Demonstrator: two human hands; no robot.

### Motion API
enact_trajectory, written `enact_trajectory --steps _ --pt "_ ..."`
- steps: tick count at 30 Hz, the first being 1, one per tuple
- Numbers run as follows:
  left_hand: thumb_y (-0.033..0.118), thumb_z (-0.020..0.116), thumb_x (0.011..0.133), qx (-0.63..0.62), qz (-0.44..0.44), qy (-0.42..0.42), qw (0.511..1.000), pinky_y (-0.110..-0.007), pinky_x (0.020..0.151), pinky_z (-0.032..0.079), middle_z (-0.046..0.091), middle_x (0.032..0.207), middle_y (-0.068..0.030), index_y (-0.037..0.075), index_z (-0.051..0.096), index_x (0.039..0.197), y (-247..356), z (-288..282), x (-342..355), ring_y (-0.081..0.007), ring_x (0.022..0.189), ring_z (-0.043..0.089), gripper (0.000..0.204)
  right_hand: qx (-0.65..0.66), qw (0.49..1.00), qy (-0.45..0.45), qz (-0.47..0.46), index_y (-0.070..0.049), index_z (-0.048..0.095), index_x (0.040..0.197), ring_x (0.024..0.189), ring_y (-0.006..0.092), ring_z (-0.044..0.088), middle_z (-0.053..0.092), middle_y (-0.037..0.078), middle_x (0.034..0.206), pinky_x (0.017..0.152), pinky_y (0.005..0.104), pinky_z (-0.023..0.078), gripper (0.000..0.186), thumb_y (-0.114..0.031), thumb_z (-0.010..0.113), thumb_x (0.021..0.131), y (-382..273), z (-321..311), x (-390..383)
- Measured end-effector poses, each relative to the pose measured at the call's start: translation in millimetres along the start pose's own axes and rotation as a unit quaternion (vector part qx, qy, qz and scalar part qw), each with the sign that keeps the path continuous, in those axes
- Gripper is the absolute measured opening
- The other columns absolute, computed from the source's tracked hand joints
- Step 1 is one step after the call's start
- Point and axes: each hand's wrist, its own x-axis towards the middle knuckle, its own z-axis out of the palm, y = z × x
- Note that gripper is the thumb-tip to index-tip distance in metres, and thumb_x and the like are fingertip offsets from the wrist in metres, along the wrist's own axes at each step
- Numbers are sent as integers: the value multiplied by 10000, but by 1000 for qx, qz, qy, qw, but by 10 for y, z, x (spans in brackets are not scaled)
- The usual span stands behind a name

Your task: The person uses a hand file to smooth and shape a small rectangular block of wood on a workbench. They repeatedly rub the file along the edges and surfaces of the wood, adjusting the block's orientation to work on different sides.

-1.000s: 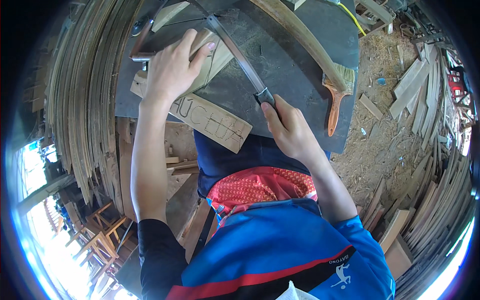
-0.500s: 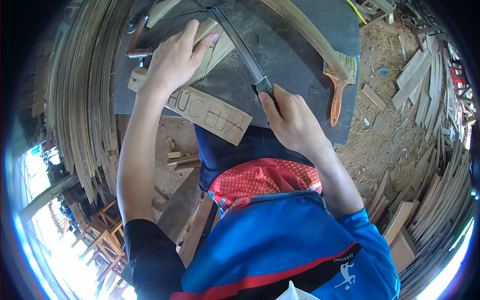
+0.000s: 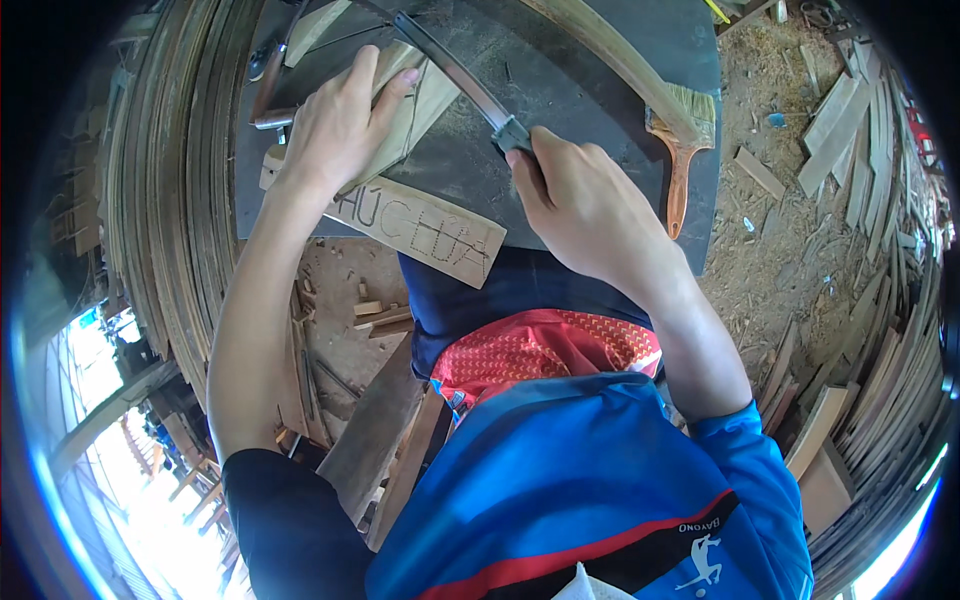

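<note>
My left hand is closed on a pale wood block above a wider wooden piece on the dark tabletop. In my right hand is the dark handle of a long, straight metal-bladed tool, slanting up-left past the block. Below my left hand lies a plank with dotted lettering, partly hidden by that hand. A wide paintbrush with an orange handle lies at right, touching a long curved wooden piece.
At the upper left a metal tool frame lies on the tabletop. Tall stacks of wooden strips stand at left. Offcuts and more planks lie on the dusty floor at right. Wooden pieces lie under the table edge.
My right hand and the bladed tool have moved upward, the blade's tip shifting left. My left forearm has shifted left, its hand staying on the block.
</note>
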Motion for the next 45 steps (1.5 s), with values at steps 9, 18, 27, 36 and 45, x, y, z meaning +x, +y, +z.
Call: enact_trajectory --steps 9,18,27,36,45 --pt "365 567 1022 11 23 47 999 -546 638 513 670 787 -269 4 476 1021 37 29 12 -491 763 661 372 9 999 39 -15 17 551 804 712 486 600 614 261 700 693 579 462 310 -219 526 1004 55 214 401" --pt "434 553 1018 7 2 39 999 -543 674 516 683 861 -282 -18 514 1198 22 36 -9 -504 825 662 488 51 999 -10 -6 51 582 839 660 476 640 622 263 650 643 548 531 310 -200 502 1002 158 -39 133" --pt "493 520 1020 18 -13 34 999 -551 722 503 687 900 -277 -11 513 1174 65 15 -11 -509 860 654 527 64 998 -1 -25 39 558 838 634 457 615 580 246 614 613 536 492 285 -189 518 1003 183 -28 81" --pt "492 521 1019 3 -10 21 1000 -567 705 499 687 895 -283 12 525 1123 62 20 5 -523 846 647 490 35 999 -3 -21 22 548 823 649 453 616 593 242 636 627 545 485 294 -207 527 1007 135 87 223" --pt "503 584 984 56 -18 40 997 -551 695 530 704 896 -272 67 535 1141 120 73 -26 -504 846 668 466 28 998 -47 8 50 599 860 656 418 688 655 244 676 598 480 567 201 -132 549 930 106 193 204"
